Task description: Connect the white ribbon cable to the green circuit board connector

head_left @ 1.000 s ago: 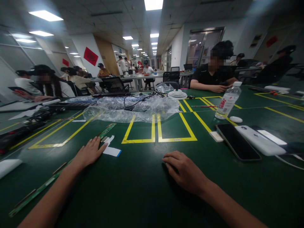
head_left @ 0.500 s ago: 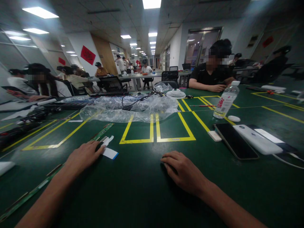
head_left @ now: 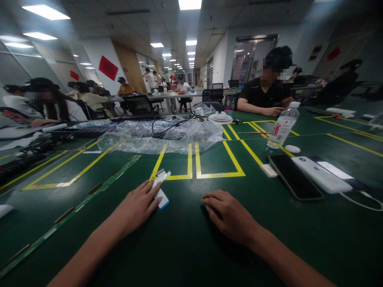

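Two bare hands rest over the green table (head_left: 179,247), and only the left hand (head_left: 134,205) meets anything besides the tabletop: a white ribbon cable (head_left: 162,197) lies right at its fingertips, on the side facing the right hand (head_left: 229,213). The cable appears bent where the fingers cover it, one part running away from the person to the yellow tape (head_left: 176,177), the other slanting back toward the person and to the right, ending in a blue tip (head_left: 164,205). So the left hand touches it, while the right sits well apart across bare green surface.

Left of the left hand, and clear of it, a long, thin circuit board (head_left: 77,209) runs diagonally, from near left to far right, its far end beyond the fingers.

The left hand is low and fairly flat, fingers stretched forward, thumb alongside the cable; whether it pinches the cable or merely presses it down, I can't quite tell from this angle. The right hand is half open, fingers loosely curled, with nothing visible in it
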{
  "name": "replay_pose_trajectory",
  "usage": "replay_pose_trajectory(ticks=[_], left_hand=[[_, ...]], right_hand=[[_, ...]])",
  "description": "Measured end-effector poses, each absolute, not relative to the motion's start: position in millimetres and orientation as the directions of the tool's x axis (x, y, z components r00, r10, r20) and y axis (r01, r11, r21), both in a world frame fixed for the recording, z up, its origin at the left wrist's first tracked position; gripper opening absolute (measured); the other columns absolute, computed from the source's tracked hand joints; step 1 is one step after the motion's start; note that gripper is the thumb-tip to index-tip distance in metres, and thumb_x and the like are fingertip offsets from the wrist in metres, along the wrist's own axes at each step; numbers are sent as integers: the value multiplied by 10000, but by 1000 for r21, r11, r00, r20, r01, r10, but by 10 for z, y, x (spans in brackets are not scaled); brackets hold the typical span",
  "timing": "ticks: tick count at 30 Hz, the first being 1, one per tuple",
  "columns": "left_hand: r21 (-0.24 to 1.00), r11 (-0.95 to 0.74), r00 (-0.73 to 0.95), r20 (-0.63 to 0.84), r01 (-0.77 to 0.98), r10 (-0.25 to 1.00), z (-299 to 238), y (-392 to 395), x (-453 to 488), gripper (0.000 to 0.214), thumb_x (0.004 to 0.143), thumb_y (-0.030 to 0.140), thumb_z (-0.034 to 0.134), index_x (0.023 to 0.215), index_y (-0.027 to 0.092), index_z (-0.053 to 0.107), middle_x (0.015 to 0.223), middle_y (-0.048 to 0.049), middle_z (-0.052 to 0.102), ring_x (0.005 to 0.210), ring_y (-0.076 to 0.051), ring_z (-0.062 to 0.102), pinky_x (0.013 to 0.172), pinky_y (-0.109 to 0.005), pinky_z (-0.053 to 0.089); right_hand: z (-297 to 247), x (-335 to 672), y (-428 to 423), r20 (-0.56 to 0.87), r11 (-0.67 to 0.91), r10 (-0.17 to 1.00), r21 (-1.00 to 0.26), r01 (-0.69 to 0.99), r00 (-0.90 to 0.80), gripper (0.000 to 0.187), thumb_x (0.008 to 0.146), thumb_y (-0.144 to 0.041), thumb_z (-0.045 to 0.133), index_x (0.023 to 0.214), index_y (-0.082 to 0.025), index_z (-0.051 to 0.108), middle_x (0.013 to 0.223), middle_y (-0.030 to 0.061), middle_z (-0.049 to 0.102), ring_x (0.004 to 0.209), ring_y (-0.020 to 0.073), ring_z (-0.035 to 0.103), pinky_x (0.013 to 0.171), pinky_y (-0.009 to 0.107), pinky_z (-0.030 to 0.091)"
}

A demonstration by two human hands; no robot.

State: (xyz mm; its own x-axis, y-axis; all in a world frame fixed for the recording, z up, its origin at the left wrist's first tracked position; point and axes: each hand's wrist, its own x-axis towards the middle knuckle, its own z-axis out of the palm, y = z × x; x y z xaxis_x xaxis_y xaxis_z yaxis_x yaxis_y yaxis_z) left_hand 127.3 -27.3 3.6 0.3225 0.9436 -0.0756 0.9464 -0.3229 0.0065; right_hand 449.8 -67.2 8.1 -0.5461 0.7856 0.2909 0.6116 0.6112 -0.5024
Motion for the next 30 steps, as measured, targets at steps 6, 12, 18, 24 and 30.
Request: replay_pose_trajectory(ticks=[6, 12, 18, 24, 30], left_hand=[[124, -535, 541, -19, 836, 841, 42, -419, 1588, 617, 1001, 562, 368, 1529, 245, 351, 1594, -99, 324, 1463, -295, 298, 1170, -520, 294], [204, -658, 666, 39, 725, 745, 86, -568, 1826, 535, 948, 481, 564, 1435, 292, 447, 1532, -62, 425, 1399, -280, 391, 1138, -498, 355], [254, -715, 724, 75, 652, 686, 154, -678, 2069, 570, 828, 325, 747, 1343, 272, 508, 1402, -62, 529, 1247, -287, 492, 1039, -481, 449], [353, -765, 790, 103, 539, 604, 122, -744, 2118, 499, 819, 307, 768, 1259, 227, 544, 1338, -66, 559, 1241, -256, 495, 1075, -432, 428], [375, -794, 814, 151, 478, 561, 149, -752, 2115, 377, 875, 219, 679, 1231, 215, 558, 1301, -71, 576, 1204, -222, 529, 1020, -367, 471]], right_hand=[[67, 4481, -684, 291, 606, 791, -491, 626, -538, 282, 968, -180, 504, 1198, -195, 666, 1208, 91, 652, 1115, 220, 574, 992, 420, 438], [79, 4440, -721, 289, 609, 789, -479, 632, -542, 293, 967, -191, 504, 1220, -193, 652, 1251, 93, 637, 1163, 224, 558, 1025, 431, 427], [76, 4371, -792, 282, 624, 780, -401, 671, -558, 350, 946, -201, 501, 1277, -182, 615, 1369, 116, 568, 1294, 262, 472, 1105, 463, 370], [32, 4348, -787, 182, 627, 775, -339, 701, -605, 526, 945, -239, 495, 1460, -140, 456, 1518, 132, 434, 1422, 266, 337, 1180, 458, 263], [64, 4344, -782, 112, 601, 790, -337, 725, -602, 510, 980, -286, 442, 1475, -162, 443, 1543, 108, 404, 1440, 258, 314, 1191, 471, 225]])
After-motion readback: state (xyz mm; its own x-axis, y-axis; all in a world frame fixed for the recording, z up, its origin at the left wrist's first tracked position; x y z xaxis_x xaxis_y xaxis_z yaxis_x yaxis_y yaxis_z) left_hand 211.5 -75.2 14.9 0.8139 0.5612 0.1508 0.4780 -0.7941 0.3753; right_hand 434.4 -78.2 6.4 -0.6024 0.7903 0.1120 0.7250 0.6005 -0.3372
